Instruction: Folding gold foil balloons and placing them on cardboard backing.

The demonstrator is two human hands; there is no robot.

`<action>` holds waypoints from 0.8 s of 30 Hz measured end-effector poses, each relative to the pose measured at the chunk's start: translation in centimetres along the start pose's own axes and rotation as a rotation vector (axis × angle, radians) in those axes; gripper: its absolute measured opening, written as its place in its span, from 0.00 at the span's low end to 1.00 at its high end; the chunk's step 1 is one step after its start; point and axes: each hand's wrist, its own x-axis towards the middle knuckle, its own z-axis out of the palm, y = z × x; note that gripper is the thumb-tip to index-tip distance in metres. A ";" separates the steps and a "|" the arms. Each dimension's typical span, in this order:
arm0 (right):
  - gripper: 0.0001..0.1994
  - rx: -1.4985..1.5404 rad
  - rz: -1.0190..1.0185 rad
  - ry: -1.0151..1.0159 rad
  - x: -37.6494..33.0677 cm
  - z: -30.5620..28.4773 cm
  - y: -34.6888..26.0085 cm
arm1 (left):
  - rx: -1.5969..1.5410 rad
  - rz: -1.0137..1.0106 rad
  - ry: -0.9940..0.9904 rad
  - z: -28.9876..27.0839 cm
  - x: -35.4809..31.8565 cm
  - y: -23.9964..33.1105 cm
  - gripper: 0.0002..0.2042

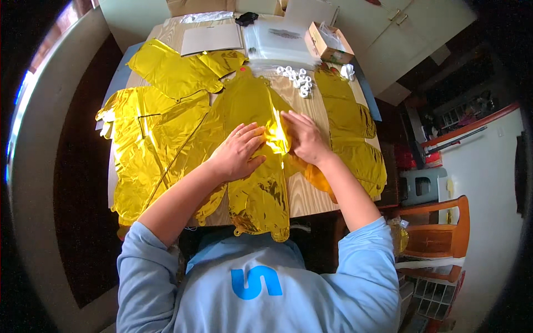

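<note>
A flat gold foil balloon is laid across the middle of the wooden table, its lower end hanging over the near edge. The left hand is pressed palm-down on it, fingers spread and open, nothing being clasped. The right hand is laid on the same balloon just beside the left, fingers stretched flat against the foil; whether a fold is pinched under its fingertips cannot be told. The two hands are set close together, a bright glare on the foil being seen between them.

More gold foil balloons are spread over the left half of the table, reaching its left edge, and another one is placed toward the far left corner. Further gold balloons are stacked along the right edge. A cluster of small white rolls is scattered past the middle, toward the far edge. Behind them a pile of clear plastic bags is kept at the far edge, with a white sheet to its left and a small open cardboard box at the far right corner. An orange wooden chair is stood beyond the near right corner
</note>
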 end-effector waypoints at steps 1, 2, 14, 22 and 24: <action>0.24 -0.057 -0.051 -0.029 0.0 0.2 0.0 | -0.006 -0.003 -0.004 0.0 0.0 0.0 0.24; 0.23 -0.114 -0.100 -0.059 0.0 0.5 0.1 | -0.014 -0.003 -0.010 -0.3 0.0 0.2 0.24; 0.19 -0.085 -0.198 0.042 -0.6 0.4 0.7 | 0.005 0.017 0.017 -0.3 0.1 0.3 0.24; 0.19 -0.115 -0.212 -0.047 -0.1 0.9 -1.2 | -0.013 -0.019 -0.053 -0.6 0.2 0.2 0.23; 0.19 -0.123 -0.206 -0.054 -0.1 1.1 -0.9 | -0.042 -0.010 -0.039 -0.4 0.3 0.0 0.23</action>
